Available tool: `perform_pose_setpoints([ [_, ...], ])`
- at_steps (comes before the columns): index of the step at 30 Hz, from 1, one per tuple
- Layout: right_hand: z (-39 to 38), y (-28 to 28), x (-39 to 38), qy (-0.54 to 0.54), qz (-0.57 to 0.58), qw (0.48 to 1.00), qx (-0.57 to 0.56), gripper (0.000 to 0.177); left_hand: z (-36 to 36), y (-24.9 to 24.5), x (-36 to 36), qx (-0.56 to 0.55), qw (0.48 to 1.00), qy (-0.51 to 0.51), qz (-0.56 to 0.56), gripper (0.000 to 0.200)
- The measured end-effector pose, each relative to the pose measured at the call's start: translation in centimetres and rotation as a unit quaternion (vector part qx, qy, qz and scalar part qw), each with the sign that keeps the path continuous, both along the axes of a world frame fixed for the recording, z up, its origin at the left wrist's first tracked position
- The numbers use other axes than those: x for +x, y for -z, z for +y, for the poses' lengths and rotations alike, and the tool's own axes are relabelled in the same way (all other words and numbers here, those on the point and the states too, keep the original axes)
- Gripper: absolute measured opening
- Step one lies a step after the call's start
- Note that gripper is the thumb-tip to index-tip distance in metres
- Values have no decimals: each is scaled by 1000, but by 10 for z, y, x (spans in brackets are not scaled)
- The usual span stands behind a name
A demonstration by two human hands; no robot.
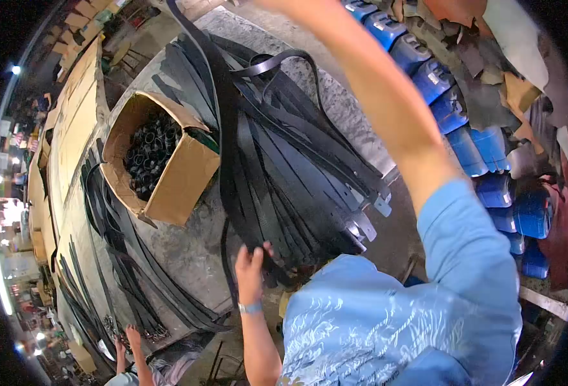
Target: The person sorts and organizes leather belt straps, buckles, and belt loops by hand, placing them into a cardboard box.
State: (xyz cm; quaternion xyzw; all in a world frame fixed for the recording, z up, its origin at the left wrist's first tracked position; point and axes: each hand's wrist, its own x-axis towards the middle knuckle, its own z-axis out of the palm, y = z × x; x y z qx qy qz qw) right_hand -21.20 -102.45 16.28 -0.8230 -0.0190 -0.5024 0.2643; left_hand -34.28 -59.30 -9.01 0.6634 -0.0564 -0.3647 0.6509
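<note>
My left hand (250, 273), with a light band at the wrist, is closed around a long black strap (223, 122) at the table's near edge. The strap runs up past the box to the top edge of the view. My right forearm (393, 96) stretches up and across the top. The right hand is blurred and mostly cut off there, so its fingers are hidden. Beside the held strap lies a fanned pile of black straps (284, 167), several with pale metallic-looking ends at the right. One strap loops above the pile.
An open cardboard box (184, 186) holds many small black loops. More straps (142, 276) lie on the table (194, 241) at left, near another person's hands (133, 336). Blue plastic jugs (432, 80) and leather pieces (483, 103) line the right side.
</note>
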Motion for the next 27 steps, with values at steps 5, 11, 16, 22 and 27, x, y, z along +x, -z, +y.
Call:
perform_pose_setpoints([
  [5,-24,271,-137,137,443,845,266,61,-34,67,36,-47,995,-11,85,21],
  [11,14,332,-212,227,474,817,235,44,-32,58,13,112,988,-54,90,23],
  [16,49,282,-215,161,362,853,341,29,-48,29,6,196,949,-83,-233,42],
  [22,191,232,-218,-193,466,812,293,32,-117,-20,23,-65,998,-8,11,41],
  [27,208,279,-199,-300,401,561,659,47,-63,-54,20,105,973,87,-187,34],
])
